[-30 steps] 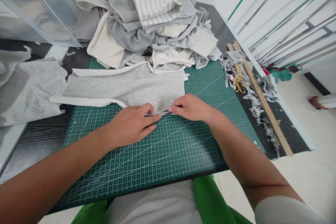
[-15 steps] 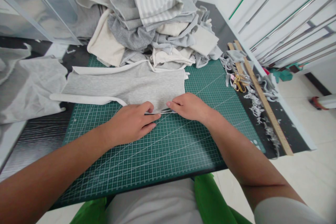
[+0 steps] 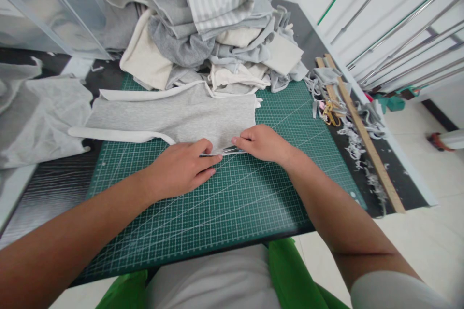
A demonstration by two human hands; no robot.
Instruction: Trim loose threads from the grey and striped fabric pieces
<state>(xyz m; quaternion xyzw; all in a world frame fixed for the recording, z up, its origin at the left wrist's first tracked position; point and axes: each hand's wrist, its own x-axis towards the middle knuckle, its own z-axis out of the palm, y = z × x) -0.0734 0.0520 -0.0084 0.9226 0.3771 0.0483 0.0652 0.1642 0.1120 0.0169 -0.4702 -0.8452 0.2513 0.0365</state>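
Observation:
A light grey knit fabric piece [image 3: 174,113] with white edging lies flat on the green cutting mat [image 3: 203,217]. At its near edge, my left hand [image 3: 181,166] has its fingers closed on the cloth, the index finger along the border. My right hand [image 3: 263,142] is closed around what look like thread snips [image 3: 230,149], their handle hidden in the palm. The slim silver blades point left along the cloth's edge, just short of my left fingertips, and stand slightly apart.
Behind the cloth rises a pile of grey, cream and striped fabric [image 3: 217,5]. More grey cloth [image 3: 54,116] lies left. On the right are a wooden ruler [image 3: 369,145], gold-handled scissors [image 3: 330,113] and fabric scraps [image 3: 351,142]. A translucent bin [image 3: 54,9] stands back left.
My right hand has shifted slightly right and up, and more of the blades now shows, spread a little. The left hand and the cloth have stayed in place.

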